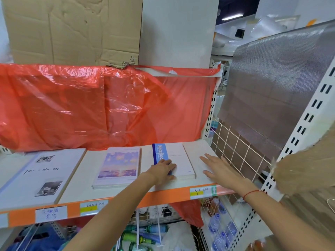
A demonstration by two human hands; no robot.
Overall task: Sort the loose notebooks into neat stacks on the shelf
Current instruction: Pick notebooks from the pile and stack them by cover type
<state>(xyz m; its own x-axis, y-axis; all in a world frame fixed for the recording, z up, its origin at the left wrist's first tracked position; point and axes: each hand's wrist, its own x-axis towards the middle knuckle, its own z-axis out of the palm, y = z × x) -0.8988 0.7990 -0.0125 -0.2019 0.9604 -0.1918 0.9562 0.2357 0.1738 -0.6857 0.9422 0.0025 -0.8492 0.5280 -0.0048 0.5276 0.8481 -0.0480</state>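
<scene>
Both of my hands are down on the white shelf [197, 147] and apart from each other. My left hand [164, 170] lies on the near left corner of the blue-spined notebook stack [174, 160], fingers bent over its blue edge and pressing on the cover; I cannot tell whether they actually grip it. My right hand [216, 168] lies flat with its fingers straight and spread, just beside the stack's right edge, resting on a white surface that may be the bare board or another white cover, I cannot tell which. A red string bracelet [251, 193] circles my right wrist. Left of that stack, with a gap of shelf between, lies the sunset-cover notebook stack [118, 166], and farther left the large white notebook [45, 175] with black lettering and a small grey photo. Crumpled orange plastic sheet [90, 105] hangs behind them all, with a flattened cardboard box [72, 28] above it.
</scene>
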